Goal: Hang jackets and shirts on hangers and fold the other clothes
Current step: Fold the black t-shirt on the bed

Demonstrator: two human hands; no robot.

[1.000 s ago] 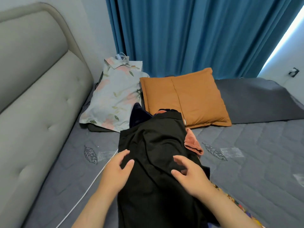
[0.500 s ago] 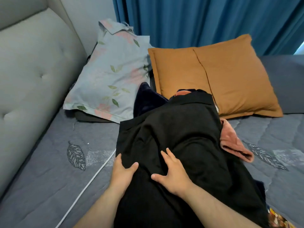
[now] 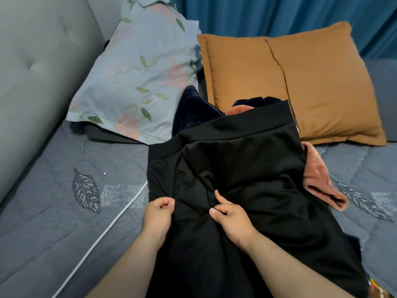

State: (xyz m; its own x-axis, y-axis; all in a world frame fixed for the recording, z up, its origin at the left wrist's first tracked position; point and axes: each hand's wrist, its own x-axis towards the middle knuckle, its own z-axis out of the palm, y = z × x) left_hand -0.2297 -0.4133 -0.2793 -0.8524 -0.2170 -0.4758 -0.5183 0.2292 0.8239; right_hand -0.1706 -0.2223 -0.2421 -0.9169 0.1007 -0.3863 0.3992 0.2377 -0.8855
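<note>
A black garment (image 3: 242, 168) with a wide waistband lies spread over a pile of clothes on the bed. My left hand (image 3: 158, 216) pinches its fabric near the left edge, fingers curled. Close beside it, my right hand (image 3: 231, 216) pinches a fold near the garment's middle. Under the black garment a dark navy fleece piece (image 3: 193, 108) and a salmon-pink garment (image 3: 320, 181) stick out. A floral light-blue shirt (image 3: 139, 78) lies at the back left over something dark.
An orange cushion (image 3: 290, 82) leans at the back against the blue curtain (image 3: 279, 14). The padded grey headboard (image 3: 38, 72) runs along the left. A white cable (image 3: 107, 229) crosses the grey quilt (image 3: 53, 211). A colourful item (image 3: 378, 289) peeks out bottom right.
The view has moved closer and lower. Both hands went from resting flat on the black garment to pinching its fabric with curled fingers.
</note>
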